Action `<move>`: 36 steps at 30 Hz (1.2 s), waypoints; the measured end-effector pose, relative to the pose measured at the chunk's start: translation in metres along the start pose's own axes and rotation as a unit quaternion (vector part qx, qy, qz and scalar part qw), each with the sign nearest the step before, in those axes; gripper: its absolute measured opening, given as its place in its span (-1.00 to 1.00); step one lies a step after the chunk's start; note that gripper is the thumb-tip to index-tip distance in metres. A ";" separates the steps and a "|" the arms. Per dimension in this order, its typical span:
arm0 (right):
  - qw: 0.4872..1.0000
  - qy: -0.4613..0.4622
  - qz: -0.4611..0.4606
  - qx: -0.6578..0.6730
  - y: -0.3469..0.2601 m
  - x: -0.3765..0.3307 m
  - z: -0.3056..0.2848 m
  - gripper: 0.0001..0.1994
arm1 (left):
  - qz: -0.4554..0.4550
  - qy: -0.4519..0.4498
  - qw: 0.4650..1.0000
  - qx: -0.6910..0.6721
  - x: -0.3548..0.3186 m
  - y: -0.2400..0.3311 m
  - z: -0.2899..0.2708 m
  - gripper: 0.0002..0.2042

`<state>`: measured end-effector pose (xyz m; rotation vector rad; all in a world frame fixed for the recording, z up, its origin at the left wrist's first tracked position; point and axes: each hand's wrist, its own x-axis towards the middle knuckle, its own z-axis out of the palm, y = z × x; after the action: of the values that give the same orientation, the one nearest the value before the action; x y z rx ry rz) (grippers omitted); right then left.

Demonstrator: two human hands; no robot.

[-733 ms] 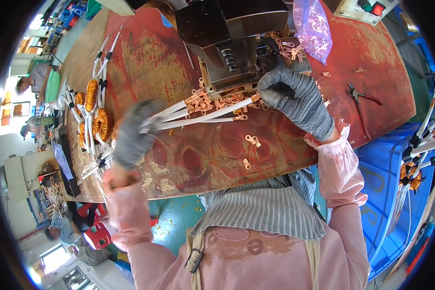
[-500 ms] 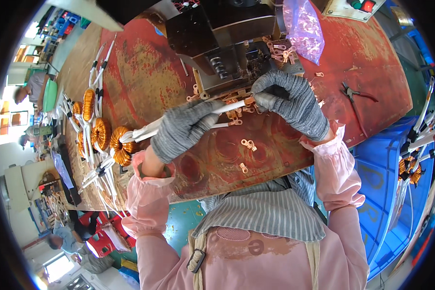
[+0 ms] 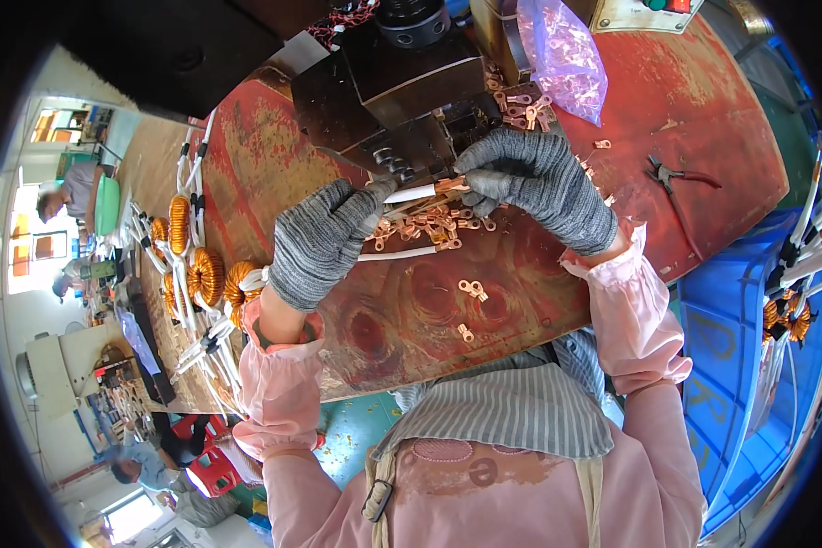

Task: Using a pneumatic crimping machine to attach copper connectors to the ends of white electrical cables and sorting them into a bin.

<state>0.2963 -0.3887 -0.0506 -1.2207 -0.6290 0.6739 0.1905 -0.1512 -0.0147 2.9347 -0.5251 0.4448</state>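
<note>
While the left hand (image 3: pixel 324 239) is curled closed round the white cable (image 3: pixel 411 194), I can see the right hand (image 3: pixel 553 187) with thumb and forefinger drawn together on the copper lug (image 3: pixel 449 184) at the cable's end, its other fingers loosely bent. Both hands wear grey knitted gloves, and from my camera the exact contact at the right fingertips is partly covered. The cable looks smooth and straight in the short stretch I can see, tilting slightly upward to the right, and the lug is bright and shiny. It lies between the two hands, the white part coming out past the left thumb and the lug meeting the right fingertips, just in front of the black press (image 3: pixel 420 82). Below it I make out a second cable (image 3: pixel 397 255), tipped with a lug as well; its left part runs behind the left hand, so I cannot tell whether that hand grips it too. A pile of lugs (image 3: pixel 434 224) sits between the two cables, on the worn red table (image 3: pixel 365 356). Wound coils (image 3: pixel 207 277) lie to the left of the left hand, and pliers (image 3: pixel 676 173) lie to the right of the right.
</note>
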 end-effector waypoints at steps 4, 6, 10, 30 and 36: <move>0.999 0.001 -0.029 0.017 0.001 0.003 -0.006 -0.83 | -0.072 -0.010 0.989 -0.127 0.006 0.002 -0.002 -0.82; 0.998 0.001 -0.059 -0.013 0.003 0.006 -0.006 -0.85 | -0.099 -0.019 0.974 -0.203 0.008 0.002 -0.006 -0.82; 0.972 0.041 -0.153 -0.172 0.002 0.006 0.000 -0.88 | -0.183 -0.087 0.923 -0.328 0.007 -0.003 -0.012 -0.80; 0.976 0.035 -0.170 -0.134 0.008 0.025 -0.012 -0.88 | -0.374 -0.105 0.816 -0.428 0.009 -0.039 -0.001 -0.82; 0.983 0.069 -0.141 -0.099 0.012 0.036 -0.015 -0.86 | -0.415 -0.091 0.750 -0.507 0.009 -0.043 -0.002 -0.82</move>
<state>0.3291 -0.3686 -0.0631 -1.3169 -0.7476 0.2926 0.2132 -0.1139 -0.0132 1.8225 0.4493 -0.2170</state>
